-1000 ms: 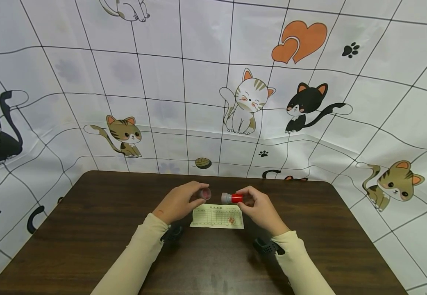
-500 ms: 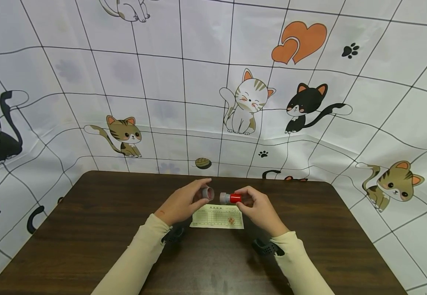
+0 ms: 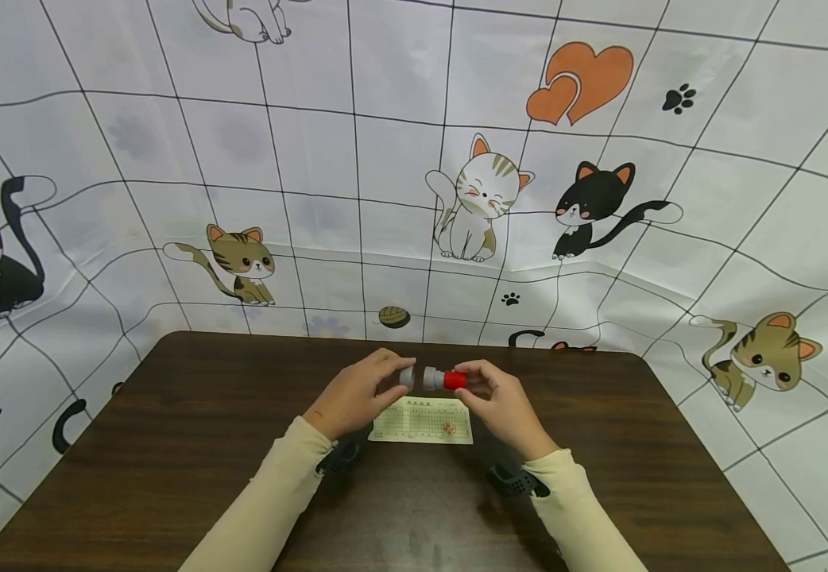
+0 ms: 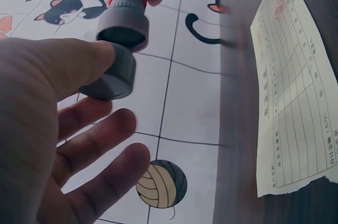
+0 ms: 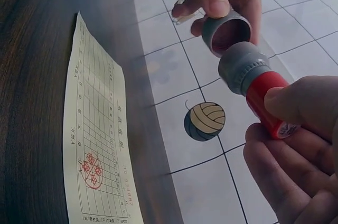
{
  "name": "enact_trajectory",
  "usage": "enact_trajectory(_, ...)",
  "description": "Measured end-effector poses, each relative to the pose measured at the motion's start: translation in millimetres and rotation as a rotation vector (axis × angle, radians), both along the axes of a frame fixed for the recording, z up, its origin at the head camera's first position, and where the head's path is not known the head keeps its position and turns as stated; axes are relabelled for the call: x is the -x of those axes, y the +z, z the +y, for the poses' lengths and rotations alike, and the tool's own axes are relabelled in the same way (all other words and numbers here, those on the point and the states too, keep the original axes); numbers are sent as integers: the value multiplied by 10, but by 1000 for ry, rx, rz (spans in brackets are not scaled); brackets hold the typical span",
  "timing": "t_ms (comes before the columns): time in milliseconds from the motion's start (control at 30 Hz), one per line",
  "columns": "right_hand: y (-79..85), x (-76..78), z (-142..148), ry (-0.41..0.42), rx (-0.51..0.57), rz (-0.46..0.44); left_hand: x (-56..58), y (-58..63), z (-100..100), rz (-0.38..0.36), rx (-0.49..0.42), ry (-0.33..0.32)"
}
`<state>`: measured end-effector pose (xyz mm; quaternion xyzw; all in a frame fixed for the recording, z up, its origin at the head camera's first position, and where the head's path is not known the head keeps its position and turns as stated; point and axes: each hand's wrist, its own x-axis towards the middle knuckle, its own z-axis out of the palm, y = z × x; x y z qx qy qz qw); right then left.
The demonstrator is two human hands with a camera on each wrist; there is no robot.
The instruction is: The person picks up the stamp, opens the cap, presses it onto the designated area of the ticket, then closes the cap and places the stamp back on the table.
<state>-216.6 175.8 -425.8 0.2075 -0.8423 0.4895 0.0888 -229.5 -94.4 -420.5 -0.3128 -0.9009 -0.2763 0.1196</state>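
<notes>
My left hand [image 3: 359, 395] pinches a grey round cap [image 3: 406, 376] between thumb and finger, its hollow side turned toward the stamp in the right wrist view. In my right hand [image 3: 504, 403] a stamp with a red body [image 5: 264, 100] and grey end [image 5: 242, 65] is gripped by the red part. The stamp's grey end points at the cap; a small gap parts them in the head view. Below both hands a pale green printed receipt slip [image 3: 421, 421] lies on the table, bearing a round red stamp mark [image 5: 91, 170].
The dark wood table [image 3: 192, 445] reaches back to a white curtain [image 3: 385, 222] printed with cats and grid lines. Dark bands [image 3: 338, 454] circle both wrists below the cream sleeves [image 3: 264, 492].
The cap in my left hand has turned so its opening faces the stamp rather than the head camera. Stamp and cap have drawn a little closer together.
</notes>
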Motion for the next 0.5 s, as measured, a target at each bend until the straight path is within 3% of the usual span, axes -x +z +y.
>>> enact_trajectory(167,-1,2,-1,-9,-2,29,-7,5,41,-24,-50,24)
enact_trajectory(400,-12,12,4,-15,-7,69,8,-1,55,46,-57,56)
enact_trajectory(500,-19,19,6,-4,2,68,6,0,52,35,-57,58)
